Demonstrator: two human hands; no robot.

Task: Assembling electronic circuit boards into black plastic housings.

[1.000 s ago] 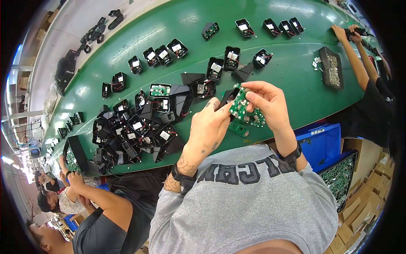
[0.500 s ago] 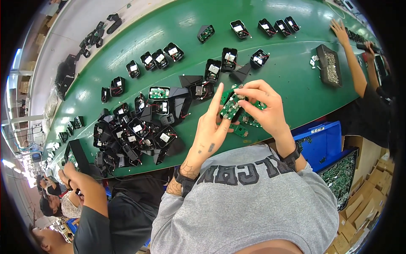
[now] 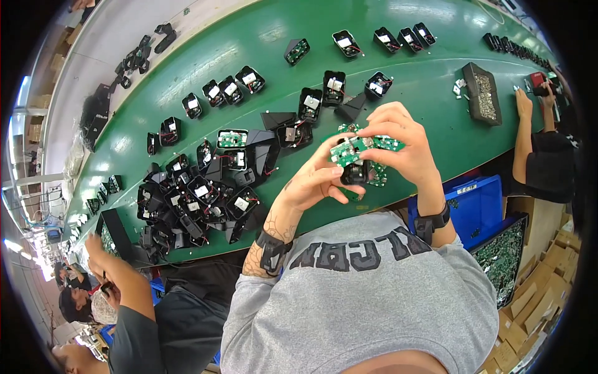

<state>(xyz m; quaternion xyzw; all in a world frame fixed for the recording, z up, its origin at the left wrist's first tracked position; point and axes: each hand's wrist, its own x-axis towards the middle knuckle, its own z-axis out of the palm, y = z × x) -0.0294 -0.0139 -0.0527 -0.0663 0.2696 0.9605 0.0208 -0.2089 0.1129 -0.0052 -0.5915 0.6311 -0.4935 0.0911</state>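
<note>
A green circuit board (image 3: 346,151) is held over the table edge in front of my chest. My right hand (image 3: 403,144) pinches its right end between thumb and fingers. My left hand (image 3: 316,177) curls around a black plastic housing (image 3: 355,174) just under the board, with its index finger by the board's left end. The housing is partly hidden by the board and fingers. Behind and beneath my hands lie more green circuit boards (image 3: 387,143) on the green table (image 3: 430,100).
Left of my hands is a heap of black housings (image 3: 190,196); others stand in rows farther back. A dark tray of small metal parts (image 3: 483,93) sits at right. Blue bins (image 3: 476,209) are beside me. Co-workers sit on both sides.
The board has turned from steeply slanted to nearly level. My left index finger, raised before, has bent down toward it. The right co-worker's reaching hand has drawn back.
</note>
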